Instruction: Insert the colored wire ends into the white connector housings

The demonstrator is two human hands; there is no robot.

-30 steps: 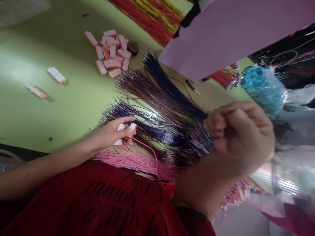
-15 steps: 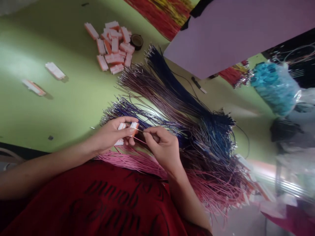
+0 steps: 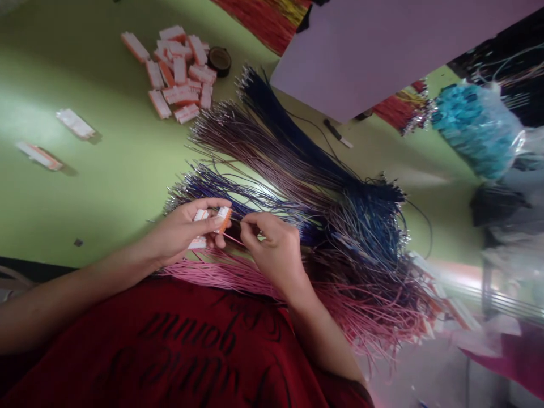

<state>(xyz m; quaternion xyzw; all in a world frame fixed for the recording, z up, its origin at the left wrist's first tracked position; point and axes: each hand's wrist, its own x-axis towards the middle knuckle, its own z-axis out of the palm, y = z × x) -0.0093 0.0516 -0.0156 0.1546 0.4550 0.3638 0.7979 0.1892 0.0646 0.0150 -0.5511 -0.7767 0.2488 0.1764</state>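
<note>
My left hand (image 3: 182,232) is closed around a small white and orange connector (image 3: 212,222), held just above the green table (image 3: 106,175). My right hand (image 3: 274,249) pinches a thin wire (image 3: 232,238) whose end meets the connector. Both hands hover over fanned bundles of wires: pink wires (image 3: 229,277) nearest my body, purple-blue wires (image 3: 229,192) under the hands, brown wires (image 3: 263,153) and dark blue wires (image 3: 289,136) beyond.
A pile of white and orange connectors (image 3: 178,73) lies at the back left beside a roll of black tape (image 3: 219,59). Two loose connectors (image 3: 76,123) lie at the left. A lilac sheet (image 3: 382,51), red and yellow wires (image 3: 267,17) and a bag of teal parts (image 3: 476,136) are at the back right.
My right hand came down from near the camera at the right and now pinches a wire at the connector. The left hand has kept its hold; the view shifted slightly.
</note>
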